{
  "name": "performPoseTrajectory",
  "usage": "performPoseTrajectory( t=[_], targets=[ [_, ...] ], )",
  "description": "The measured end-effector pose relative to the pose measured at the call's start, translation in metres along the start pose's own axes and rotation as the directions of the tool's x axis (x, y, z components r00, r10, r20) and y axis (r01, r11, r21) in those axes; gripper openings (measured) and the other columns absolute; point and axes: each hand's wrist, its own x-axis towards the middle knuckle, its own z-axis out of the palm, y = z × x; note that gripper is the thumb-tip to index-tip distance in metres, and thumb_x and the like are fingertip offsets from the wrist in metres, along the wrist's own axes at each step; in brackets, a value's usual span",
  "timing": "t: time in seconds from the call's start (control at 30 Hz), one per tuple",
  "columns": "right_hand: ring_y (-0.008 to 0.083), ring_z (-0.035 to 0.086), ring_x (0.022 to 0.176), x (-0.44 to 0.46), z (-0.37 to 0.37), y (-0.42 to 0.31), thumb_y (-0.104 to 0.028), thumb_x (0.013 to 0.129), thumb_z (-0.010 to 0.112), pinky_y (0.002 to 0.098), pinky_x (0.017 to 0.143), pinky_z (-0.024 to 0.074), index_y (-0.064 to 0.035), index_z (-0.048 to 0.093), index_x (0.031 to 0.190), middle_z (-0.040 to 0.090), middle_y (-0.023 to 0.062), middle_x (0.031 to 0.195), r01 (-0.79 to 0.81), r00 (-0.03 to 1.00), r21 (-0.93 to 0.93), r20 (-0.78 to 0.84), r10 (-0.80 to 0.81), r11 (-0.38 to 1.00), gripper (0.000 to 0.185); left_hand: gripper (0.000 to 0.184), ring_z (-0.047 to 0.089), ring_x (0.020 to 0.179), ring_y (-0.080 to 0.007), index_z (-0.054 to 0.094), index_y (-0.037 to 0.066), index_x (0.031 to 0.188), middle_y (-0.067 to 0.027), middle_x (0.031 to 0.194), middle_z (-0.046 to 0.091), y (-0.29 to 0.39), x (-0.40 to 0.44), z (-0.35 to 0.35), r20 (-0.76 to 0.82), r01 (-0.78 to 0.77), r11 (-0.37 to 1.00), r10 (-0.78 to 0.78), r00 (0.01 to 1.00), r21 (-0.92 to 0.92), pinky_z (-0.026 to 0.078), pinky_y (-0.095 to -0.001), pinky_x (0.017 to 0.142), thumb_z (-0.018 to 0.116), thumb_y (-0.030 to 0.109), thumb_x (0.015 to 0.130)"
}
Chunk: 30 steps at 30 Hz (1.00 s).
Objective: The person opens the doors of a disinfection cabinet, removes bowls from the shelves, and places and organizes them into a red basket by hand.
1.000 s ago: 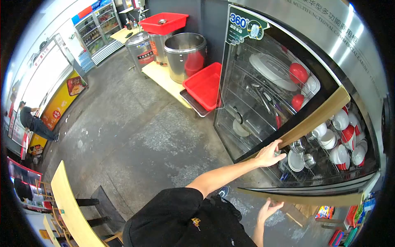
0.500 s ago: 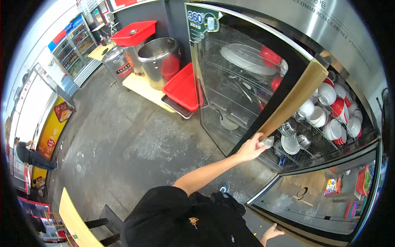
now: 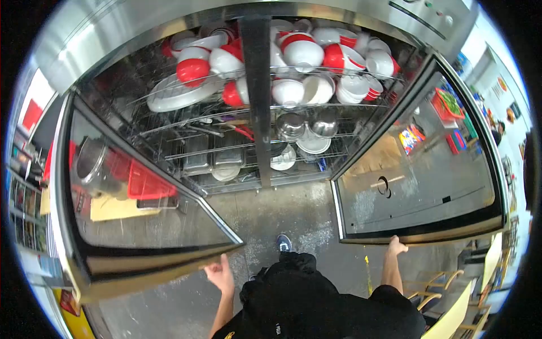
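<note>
Noted left of centre post [image 3: 259,113]: left hand [image 3: 221,275] at left door [image 3: 161,251]; right of post: right hand [image 3: 396,247] at right door [image 3: 415,198]; doors angled outward; cannot tell either grip

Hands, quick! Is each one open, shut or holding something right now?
Left hand: thumb up, at the left door; grip can't be told.
Right hand: at the right door; grip can't be told.
</note>
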Motion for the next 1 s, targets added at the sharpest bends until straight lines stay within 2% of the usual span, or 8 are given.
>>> performPoseTrajectory(
  t=[0.17, 0.43, 0.57, 0.67, 0.73, 0.8, 0.9, 1.0],
  targets=[
    [0.0366, 0.054, 0.113, 0.057, 0.008, 0.017, -0.002, 0.074, 0.062, 0.0450, 0.100, 0.0425, 0.0047, 0.022, 0.136, 0.045, 0.0280, 0.129, -0.005, 0.996, -0.114, -0.087, -0.005, 0.993, 0.074, 0.040, 0.035, 0.064, -0.0078, 0.040, 0.009, 0.077, 0.0051, 0.070, 0.037, 0.007, 0.014, -0.035, -0.312, 0.071, 0.996, -0.083, 0.947, -0.048, 0.035, -0.0262, 0.059, 0.077, 0.024, 0.084],
    [0.0393, 0.059, 0.105, 0.118, 0.027, 0.042, -0.013, 0.074, 0.068, 0.0434, 0.096, 0.0460, 0.0144, 0.019, 0.129, 0.054, 0.0316, 0.115, -0.041, 0.999, -0.356, -0.044, 0.027, 0.933, 0.078, 0.047, 0.039, 0.063, -0.0202, 0.044, 0.001, 0.078, -0.0045, 0.066, 0.041, -0.045, 0.060, -0.110, -0.601, 0.236, 0.928, -0.017, 0.799, 0.288, 0.038, -0.0369, 0.062, 0.074, 0.038, 0.084],
    [0.0296, 0.056, 0.095, 0.182, 0.044, 0.087, -0.010, 0.074, 0.066, 0.0419, 0.092, 0.0470, 0.0125, 0.019, 0.123, 0.052, 0.0265, 0.113, -0.084, 0.995, -0.275, 0.034, 0.097, 0.958, 0.072, 0.046, 0.057, 0.079, -0.0199, 0.054, 0.001, 0.112, -0.0103, 0.095, 0.061, -0.066, 0.094, -0.147, -0.651, 0.425, 0.871, -0.177, 0.738, 0.245, 0.048, -0.0354, 0.069, 0.071, 0.033, 0.084],
    [0.0287, 0.053, 0.104, 0.185, 0.032, 0.064, -0.007, 0.074, 0.064, 0.0400, 0.084, 0.0493, 0.0059, 0.018, 0.129, 0.048, 0.0225, 0.118, -0.199, 0.960, -0.222, 0.151, 0.235, 0.955, 0.073, 0.055, 0.061, 0.099, -0.0247, 0.047, 0.002, 0.128, -0.0109, 0.121, 0.059, -0.077, 0.116, -0.173, -0.568, 0.312, 0.950, -0.242, 0.787, 0.027, 0.051, -0.0334, 0.081, 0.068, 0.028, 0.084],
    [0.0289, 0.052, 0.106, 0.168, 0.024, 0.039, -0.007, 0.074, 0.064, 0.0394, 0.085, 0.0491, 0.0059, 0.016, 0.131, 0.047, 0.0227, 0.121, -0.219, 0.944, -0.215, 0.198, 0.262, 0.952, 0.075, 0.057, 0.061, 0.094, -0.0238, 0.044, 0.003, 0.130, -0.0100, 0.116, 0.059, -0.095, 0.134, -0.192, -0.567, 0.316, 0.949, -0.268, 0.779, -0.015, 0.050, -0.0332, 0.077, 0.068, 0.027, 0.084],
    [0.0257, 0.053, 0.096, 0.175, 0.028, 0.051, -0.008, 0.076, 0.063, 0.0496, 0.077, 0.0475, -0.0061, 0.022, 0.134, 0.053, 0.0159, 0.112, -0.151, 0.967, -0.107, 0.189, 0.169, 0.983, 0.071, 0.043, 0.059, 0.088, -0.0223, 0.055, 0.001, 0.117, -0.0127, 0.108, 0.062, -0.135, 0.161, -0.220, -0.618, 0.246, 0.968, -0.226, 0.753, -0.054, 0.050, -0.0364, 0.072, 0.070, 0.021, 0.082],
    [0.0183, 0.051, 0.091, 0.251, 0.042, 0.138, -0.008, 0.078, 0.062, 0.0476, 0.065, 0.0440, -0.0115, 0.023, 0.134, 0.053, 0.0122, 0.109, 0.135, 0.960, -0.095, 0.258, -0.107, 0.986, 0.069, 0.068, 0.059, 0.088, -0.0259, 0.043, 0.001, 0.134, -0.0157, 0.116, 0.057, -0.093, 0.155, -0.205, -0.574, 0.317, 0.913, -0.408, 0.710, -0.256, 0.051, -0.0384, 0.071, 0.074, 0.025, 0.078],
    [0.0130, 0.045, 0.055, 0.242, 0.028, 0.075, -0.008, 0.078, 0.065, 0.0328, 0.044, 0.0342, -0.0165, 0.030, 0.134, 0.054, 0.0034, 0.092, -0.051, 0.975, -0.067, 0.213, 0.064, 0.996, 0.067, 0.072, 0.059, 0.094, -0.0289, 0.041, 0.004, 0.139, -0.0128, 0.120, 0.056, -0.065, 0.142, -0.195, -0.553, 0.265, 0.886, -0.449, 0.702, -0.381, 0.053, -0.0378, 0.082, 0.074, 0.031, 0.081]
  ],
)
